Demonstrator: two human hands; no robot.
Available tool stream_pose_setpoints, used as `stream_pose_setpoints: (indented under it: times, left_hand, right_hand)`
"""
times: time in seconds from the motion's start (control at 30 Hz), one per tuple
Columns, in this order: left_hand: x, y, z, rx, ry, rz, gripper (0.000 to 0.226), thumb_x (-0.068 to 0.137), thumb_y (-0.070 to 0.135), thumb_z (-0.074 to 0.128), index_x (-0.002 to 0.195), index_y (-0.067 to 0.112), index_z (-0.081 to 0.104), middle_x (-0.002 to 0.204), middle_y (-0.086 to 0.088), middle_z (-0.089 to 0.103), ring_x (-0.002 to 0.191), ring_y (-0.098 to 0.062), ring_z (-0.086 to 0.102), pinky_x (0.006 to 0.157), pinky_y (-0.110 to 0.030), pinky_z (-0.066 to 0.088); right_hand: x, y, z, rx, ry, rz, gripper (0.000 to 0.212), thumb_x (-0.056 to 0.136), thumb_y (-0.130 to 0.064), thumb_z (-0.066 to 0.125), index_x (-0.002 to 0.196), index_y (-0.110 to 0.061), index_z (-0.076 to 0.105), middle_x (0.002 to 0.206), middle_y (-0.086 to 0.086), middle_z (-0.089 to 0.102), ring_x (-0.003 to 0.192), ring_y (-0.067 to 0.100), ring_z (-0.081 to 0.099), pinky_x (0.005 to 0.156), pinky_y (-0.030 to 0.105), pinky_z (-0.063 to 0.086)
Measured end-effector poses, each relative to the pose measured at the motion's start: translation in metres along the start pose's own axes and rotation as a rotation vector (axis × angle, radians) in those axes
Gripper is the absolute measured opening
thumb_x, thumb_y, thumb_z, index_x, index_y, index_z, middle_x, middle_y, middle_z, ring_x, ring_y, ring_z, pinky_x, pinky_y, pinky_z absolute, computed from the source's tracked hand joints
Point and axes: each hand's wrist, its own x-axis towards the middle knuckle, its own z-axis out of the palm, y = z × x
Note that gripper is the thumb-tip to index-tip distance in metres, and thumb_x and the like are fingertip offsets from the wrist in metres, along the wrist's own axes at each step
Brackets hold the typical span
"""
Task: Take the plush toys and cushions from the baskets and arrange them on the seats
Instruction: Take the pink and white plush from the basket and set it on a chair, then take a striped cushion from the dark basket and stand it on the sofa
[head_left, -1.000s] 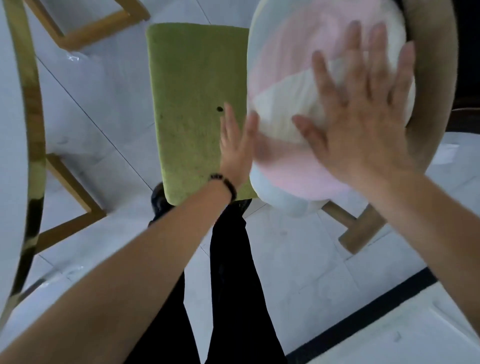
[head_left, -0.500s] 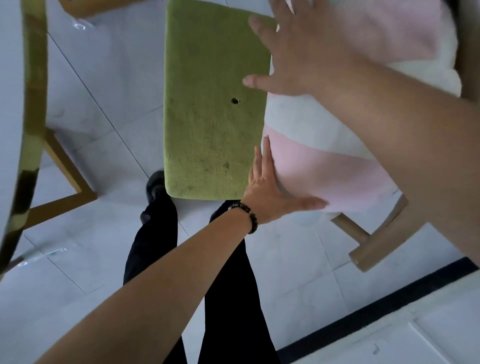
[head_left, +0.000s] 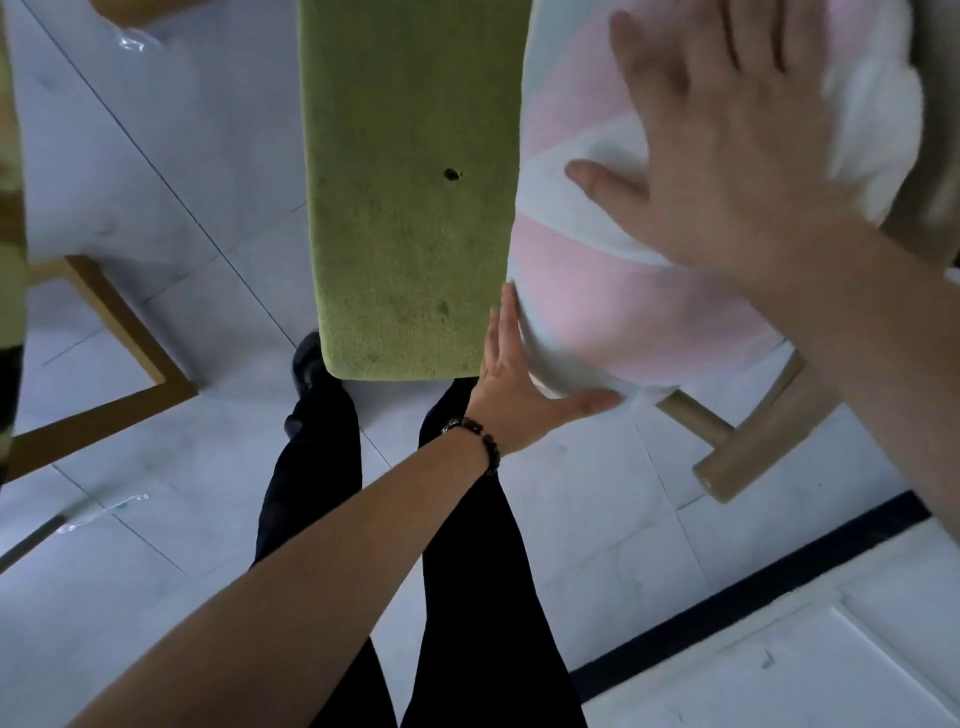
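Observation:
A round cushion in pink, white and pale blue leans on the right part of a green upholstered seat. My right hand lies flat on the cushion's face, fingers spread. My left hand presses flat against the cushion's lower left edge, thumb out under it. Neither hand closes around it. A dark bead bracelet is on my left wrist.
The seat's wooden leg and rail stick out at the lower right. Another wooden frame stands on the white tiled floor at left. A dark strip runs along a white surface at the bottom right. My black trousers and shoe are below the seat.
My right hand has slid from the cushion's upper left onto its middle and right. My left hand stays at the lower left edge. The view has moved closer.

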Motion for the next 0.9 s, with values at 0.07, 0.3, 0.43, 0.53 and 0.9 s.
stream_pose_setpoints:
  times: [0.07,0.3,0.43,0.53,0.9]
  left_hand:
    - [-0.004,-0.007,0.005,0.012,-0.021,-0.004,0.147,0.053,0.072,0.085,0.150,0.053,-0.023,0.166,0.025,-0.008,0.157,-0.009,0.000,0.124,-0.052,0.026]
    - [-0.003,0.004,-0.005,0.224,-0.052,-0.047,0.138,0.064,0.073,0.078,0.154,0.044,-0.023,0.170,0.008,0.009,0.149,-0.024,0.034,0.116,-0.049,0.039]
    - [-0.033,0.024,-0.029,0.418,-0.209,-0.032,0.114,0.077,0.071,0.064,0.162,0.031,0.000,0.166,0.001,0.029,0.150,-0.023,0.033,0.123,-0.041,0.029]
    - [-0.087,0.056,-0.058,0.575,-0.219,0.046,0.076,0.099,0.046,0.058,0.162,0.027,0.019,0.165,0.005,0.027,0.150,-0.019,0.031,0.112,-0.020,0.021]
    - [-0.328,0.183,-0.211,0.557,0.348,0.545,0.065,0.097,0.042,0.057,0.155,0.022,0.037,0.155,0.000,0.047,0.141,-0.019,0.046,0.115,-0.047,0.041]
  right_hand:
    - [-0.006,0.004,0.006,-0.014,0.038,0.006,0.082,0.098,-0.064,0.034,0.160,-0.012,0.021,0.162,0.031,0.022,0.152,0.047,0.019,0.124,0.061,0.009]
    - [0.019,0.003,0.024,0.030,-0.009,0.054,0.081,0.092,-0.060,0.041,0.155,-0.010,0.037,0.159,0.032,0.029,0.151,0.045,0.023,0.124,0.060,0.010]
    - [-0.001,0.005,-0.007,0.003,-0.054,0.086,0.070,0.092,-0.051,0.051,0.146,-0.006,0.047,0.154,0.035,0.035,0.146,0.049,0.030,0.122,0.063,0.013]
    - [-0.047,0.006,-0.048,-0.040,-0.126,0.234,0.064,0.097,-0.048,0.051,0.147,-0.008,0.046,0.156,0.031,0.036,0.147,0.046,0.030,0.123,0.059,0.015]
    - [-0.241,-0.106,-0.235,0.981,0.235,0.825,0.065,0.100,-0.065,0.031,0.154,-0.029,0.034,0.155,0.000,0.044,0.137,0.025,0.046,0.109,0.048,0.045]
